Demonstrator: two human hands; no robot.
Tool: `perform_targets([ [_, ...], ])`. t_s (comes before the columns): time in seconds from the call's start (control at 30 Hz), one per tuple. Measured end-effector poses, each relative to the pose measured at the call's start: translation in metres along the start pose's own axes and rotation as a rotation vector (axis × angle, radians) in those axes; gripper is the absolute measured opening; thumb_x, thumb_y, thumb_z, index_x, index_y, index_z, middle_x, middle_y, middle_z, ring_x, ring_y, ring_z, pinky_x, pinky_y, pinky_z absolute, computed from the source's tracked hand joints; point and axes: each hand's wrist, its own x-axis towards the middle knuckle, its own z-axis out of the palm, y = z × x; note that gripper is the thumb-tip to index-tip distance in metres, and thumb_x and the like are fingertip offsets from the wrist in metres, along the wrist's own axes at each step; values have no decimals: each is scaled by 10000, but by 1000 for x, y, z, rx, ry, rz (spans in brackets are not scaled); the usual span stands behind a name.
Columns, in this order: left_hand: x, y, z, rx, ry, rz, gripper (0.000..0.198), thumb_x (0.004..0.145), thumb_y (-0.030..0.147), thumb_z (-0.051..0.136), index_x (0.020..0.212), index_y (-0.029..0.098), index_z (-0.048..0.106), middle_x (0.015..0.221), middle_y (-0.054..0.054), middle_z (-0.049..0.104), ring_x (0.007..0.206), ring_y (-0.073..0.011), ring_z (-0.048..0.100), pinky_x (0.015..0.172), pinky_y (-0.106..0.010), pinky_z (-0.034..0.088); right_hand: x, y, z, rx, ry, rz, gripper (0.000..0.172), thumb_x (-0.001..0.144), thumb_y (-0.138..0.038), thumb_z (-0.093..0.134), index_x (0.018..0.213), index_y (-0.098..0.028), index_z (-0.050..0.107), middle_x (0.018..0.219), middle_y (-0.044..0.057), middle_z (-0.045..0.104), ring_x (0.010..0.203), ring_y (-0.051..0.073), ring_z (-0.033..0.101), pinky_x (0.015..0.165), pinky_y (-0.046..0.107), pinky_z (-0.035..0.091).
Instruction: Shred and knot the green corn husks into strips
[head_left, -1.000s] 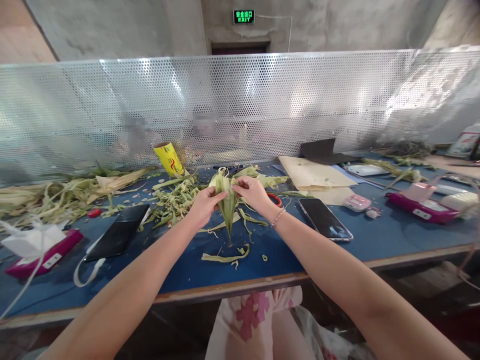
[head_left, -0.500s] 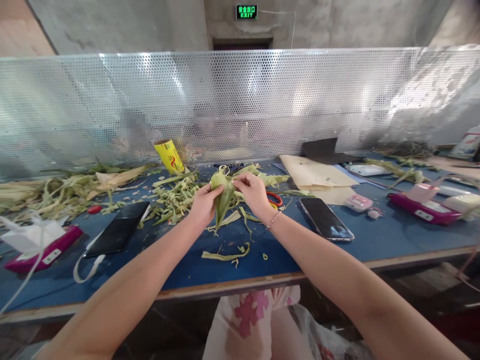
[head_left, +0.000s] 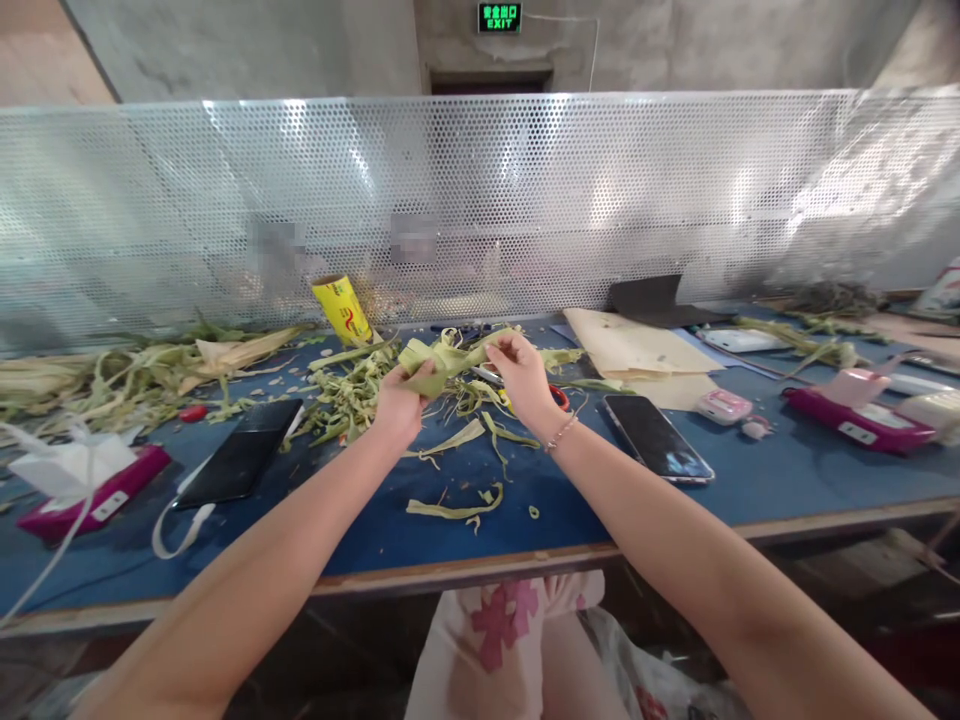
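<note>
A pale green corn husk (head_left: 448,366) stretches sideways between my two hands above the blue table. My left hand (head_left: 403,405) grips its left end, thumb on top. With thumb and fingers pinched, my right hand (head_left: 517,375) holds the other end a little higher. Behind and left of the husk lies a heap of curled husk scraps (head_left: 349,390). Scissors with red handles (head_left: 559,397) show partly behind my right hand. Loose husk strips (head_left: 456,505) lie on the table nearer to me.
A leaning yellow tube (head_left: 343,308) stands by the perforated metal screen (head_left: 495,200). Phones (head_left: 656,438) (head_left: 241,455) lie on both sides. Brown paper (head_left: 637,345), a pink earphone case (head_left: 724,406) and magenta power strips (head_left: 859,420) are to the right and left. More husks (head_left: 172,365) lie at left.
The husk hung down in a pointed cone shape; now it is turned sideways and drawn out between my hands. My right hand has moved slightly right and up.
</note>
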Motion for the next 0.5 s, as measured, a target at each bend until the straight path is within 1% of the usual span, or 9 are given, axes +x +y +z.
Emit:
perform_targets([
  [0.13,-3,0,-2,362,-141,132,213,539,291,705,634,126,607,545,29,535,501,-78,454,483,-210,340,-1,1,1,-97,-171,27,293,652,-387,599,862,-197,520,811,9,554,719,113,528,676,267,450],
  [0.2,-4,0,-1,469,-194,164,228,534,299,708,648,128,611,545,36,520,513,-75,430,487,-205,310,-3,0,2,-170,-260,42,281,644,-369,607,838,-181,531,806,15,563,708,116,525,682,272,440],
  [0.27,-6,1,-1,508,-222,175,228,557,320,694,642,131,598,546,38,500,520,-72,408,488,-204,292,-5,-2,3,-242,-310,24,201,657,-343,590,739,-169,530,725,1,550,662,112,505,665,269,424],
  [0.3,-7,1,0,516,-228,185,226,580,336,676,620,133,586,535,40,478,515,-70,390,484,-204,279,-6,-2,3,-272,-310,5,176,668,-334,574,685,-168,519,670,-12,528,631,108,486,649,265,413],
  [0.37,-9,2,1,530,-224,206,245,631,360,632,568,135,560,503,43,419,494,-63,342,468,-206,246,-6,-3,3,-320,-285,-31,183,688,-324,547,607,-171,491,580,-35,468,570,96,436,606,256,389],
  [0.43,-11,3,2,536,-213,218,268,656,361,611,529,138,535,478,47,366,475,-59,299,454,-210,215,-7,-2,3,-345,-252,-39,195,687,-317,554,580,-174,476,544,-46,440,536,89,408,573,248,370],
  [0.5,-13,4,4,516,-212,214,267,639,344,633,507,142,517,466,52,342,464,-56,283,446,-212,199,-8,-3,5,-343,-227,-30,178,677,-302,575,595,-176,480,550,-44,463,534,91,424,561,244,371],
])
